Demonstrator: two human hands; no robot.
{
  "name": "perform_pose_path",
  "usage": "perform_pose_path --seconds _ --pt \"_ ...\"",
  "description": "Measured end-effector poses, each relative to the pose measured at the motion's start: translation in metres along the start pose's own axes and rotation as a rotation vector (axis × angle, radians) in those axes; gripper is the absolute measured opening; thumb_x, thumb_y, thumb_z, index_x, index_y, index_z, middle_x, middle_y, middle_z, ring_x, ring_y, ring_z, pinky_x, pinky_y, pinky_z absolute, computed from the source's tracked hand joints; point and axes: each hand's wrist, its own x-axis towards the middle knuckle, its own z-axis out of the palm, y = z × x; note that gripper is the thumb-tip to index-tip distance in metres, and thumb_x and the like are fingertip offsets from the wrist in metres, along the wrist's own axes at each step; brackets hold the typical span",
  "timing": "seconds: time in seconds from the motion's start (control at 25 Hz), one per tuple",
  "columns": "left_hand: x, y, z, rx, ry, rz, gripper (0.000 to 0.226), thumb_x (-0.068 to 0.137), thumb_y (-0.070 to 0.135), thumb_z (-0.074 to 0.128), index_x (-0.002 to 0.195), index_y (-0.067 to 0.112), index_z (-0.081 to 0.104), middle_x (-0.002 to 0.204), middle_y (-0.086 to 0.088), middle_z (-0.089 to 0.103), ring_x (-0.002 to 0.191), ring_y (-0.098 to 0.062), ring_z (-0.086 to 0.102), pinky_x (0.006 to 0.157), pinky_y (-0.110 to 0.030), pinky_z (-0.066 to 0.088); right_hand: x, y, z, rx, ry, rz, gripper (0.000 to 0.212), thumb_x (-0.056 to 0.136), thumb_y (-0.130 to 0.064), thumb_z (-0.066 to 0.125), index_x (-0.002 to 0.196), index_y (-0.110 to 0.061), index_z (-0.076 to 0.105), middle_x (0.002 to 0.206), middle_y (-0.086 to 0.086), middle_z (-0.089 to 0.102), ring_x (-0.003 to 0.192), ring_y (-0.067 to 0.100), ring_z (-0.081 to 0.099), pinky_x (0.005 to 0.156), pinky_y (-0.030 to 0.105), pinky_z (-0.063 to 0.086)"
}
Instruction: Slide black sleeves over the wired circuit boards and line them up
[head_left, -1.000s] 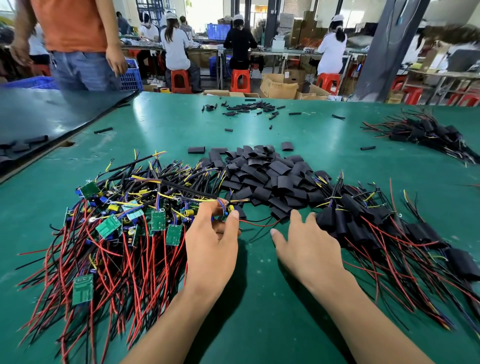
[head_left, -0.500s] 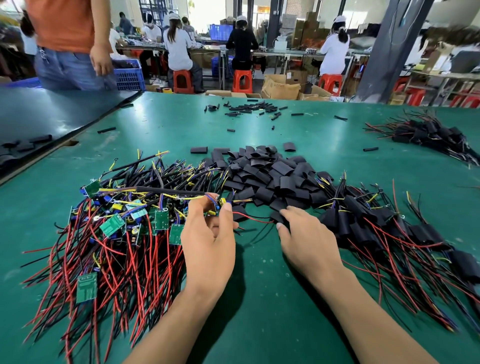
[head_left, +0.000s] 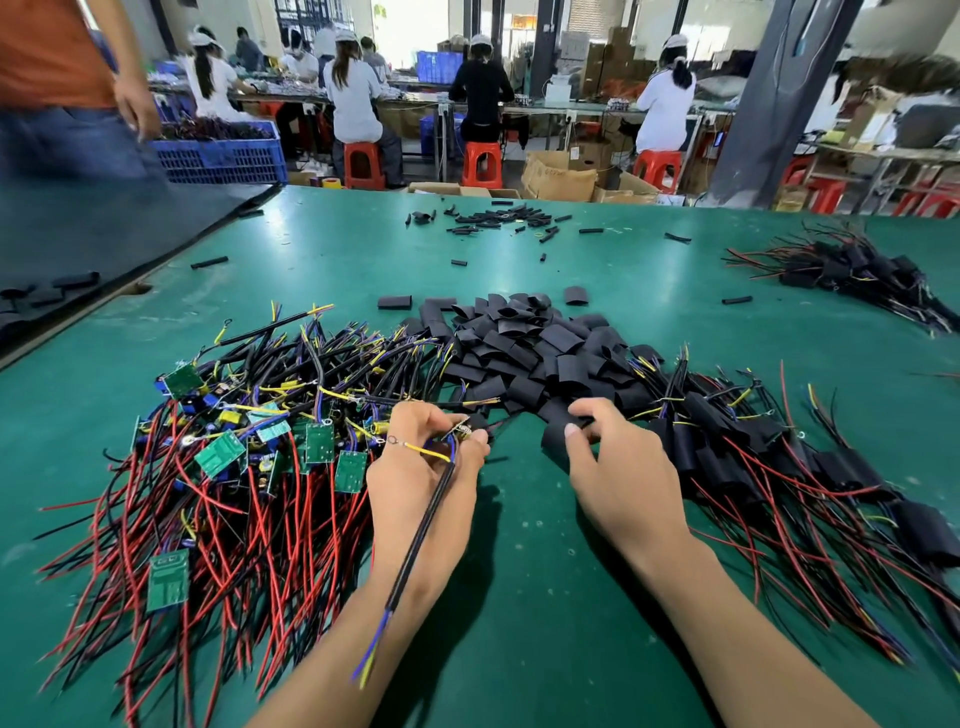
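A heap of green circuit boards with red and black wires (head_left: 234, 467) lies at the left of the green table (head_left: 519, 597). Loose black sleeves (head_left: 524, 353) are piled in the middle. Sleeved boards (head_left: 779, 457) lie in a row on the right. My left hand (head_left: 421, 478) grips one wired board (head_left: 460, 430), whose black cable trails back over my wrist. My right hand (head_left: 618, 467) pinches a single black sleeve (head_left: 558, 434) at the pile's near edge, just right of the held board.
More small black sleeves (head_left: 498, 215) are scattered at the far middle. A second bundle of sleeved boards (head_left: 852, 273) lies far right. A dark panel (head_left: 104, 234) adjoins the table at the left. A person in orange (head_left: 62, 88) stands beyond it, beside a blue crate (head_left: 223, 153).
My left hand has lifted one wired board out of the heap, its cable now lying over my wrist. My right hand has closed on a sleeve from the pile.
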Motion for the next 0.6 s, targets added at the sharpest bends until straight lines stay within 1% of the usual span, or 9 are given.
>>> perform_pose_path --seconds 0.08,0.16,0.24,0.32,0.4,0.48,0.52,0.56,0.6 --pt "-0.01 0.0 0.0 -0.037 0.063 0.151 0.023 0.091 -0.003 0.063 0.089 0.014 0.048 0.085 -0.01 0.068 0.062 -0.025 0.068 0.061 -0.027 0.058 0.001 0.002 -0.003 -0.037 0.006 -0.022 0.022 0.101 -0.027 0.048 0.119 -0.029 0.06 0.112 -0.004 0.068 0.106 0.028 0.061 0.076 0.037 0.041" --pt "-0.021 0.002 -0.004 -0.063 0.092 0.234 0.017 0.092 0.003 0.063 0.097 0.017 0.055 0.074 -0.011 0.071 0.061 -0.027 0.07 0.058 -0.024 0.058 0.002 0.003 -0.004 -0.101 -0.017 -0.048 0.02 0.101 -0.027 0.046 0.111 -0.029 0.063 0.112 -0.003 0.065 0.103 0.028 0.06 0.075 0.037 0.042" --pt "-0.023 0.001 -0.005 -0.043 0.087 0.219 0.006 0.096 0.012 0.06 0.101 0.015 0.061 0.064 -0.006 0.072 0.059 -0.025 0.071 0.059 -0.022 0.058 0.002 0.003 -0.003 -0.114 -0.041 -0.052 0.019 0.1 -0.034 0.048 0.11 -0.029 0.064 0.112 -0.004 0.064 0.102 0.027 0.06 0.076 0.036 0.043" --pt "-0.021 0.003 -0.005 -0.06 0.069 0.17 0.006 0.099 0.016 0.056 0.098 0.015 0.062 0.063 0.002 0.072 0.061 -0.024 0.072 0.063 -0.03 0.06 0.003 0.004 -0.003 -0.112 -0.065 -0.047 0.028 0.096 -0.047 0.056 0.116 -0.03 0.064 0.116 -0.007 0.063 0.107 0.024 0.06 0.082 0.036 0.045" --pt "-0.021 0.007 -0.006 -0.14 0.085 0.126 0.009 0.1 0.016 0.055 0.093 0.014 0.061 0.067 -0.003 0.071 0.065 -0.025 0.074 0.065 -0.034 0.061 0.003 0.005 -0.003 -0.113 -0.094 -0.046 0.036 0.09 -0.051 0.063 0.119 -0.031 0.063 0.118 -0.009 0.062 0.109 0.021 0.06 0.085 0.035 0.045" --pt "-0.023 0.009 -0.006 -0.255 0.086 0.088 0.004 0.099 0.012 0.058 0.095 0.011 0.057 0.075 -0.01 0.071 0.069 -0.026 0.075 0.063 -0.028 0.06 0.004 0.008 -0.001 -0.069 -0.075 -0.05 0.035 0.089 -0.047 0.066 0.12 -0.03 0.064 0.118 -0.01 0.063 0.106 0.02 0.06 0.085 0.035 0.045" --pt "-0.023 0.011 -0.007 -0.293 0.082 0.071 0.005 0.097 0.009 0.06 0.097 0.011 0.055 0.076 -0.011 0.072 0.073 -0.025 0.075 0.064 -0.024 0.059 0.004 0.009 0.0 -0.009 -0.053 -0.048 0.035 0.089 -0.043 0.068 0.12 -0.028 0.065 0.117 -0.009 0.064 0.101 0.018 0.061 0.085 0.033 0.046" --pt "-0.023 0.01 -0.007 -0.317 0.078 0.056 0.011 0.094 0.005 0.063 0.098 0.011 0.054 0.076 -0.01 0.074 0.077 -0.024 0.076 0.068 -0.022 0.059 0.005 0.01 0.001 0.08 -0.029 -0.04 0.034 0.089 -0.039 0.07 0.121 -0.026 0.065 0.115 -0.007 0.064 0.093 0.014 0.061 0.086 0.031 0.046" --pt "-0.023 0.01 -0.007 -0.343 0.074 0.048 0.016 0.092 0.0 0.064 0.097 0.011 0.053 0.076 -0.009 0.075 0.079 -0.024 0.076 0.071 -0.023 0.059 0.005 0.01 0.001 0.179 -0.002 -0.029 0.034 0.088 -0.034 0.073 0.12 -0.024 0.066 0.11 -0.007 0.065 0.084 0.006 0.06 0.084 0.026 0.045"
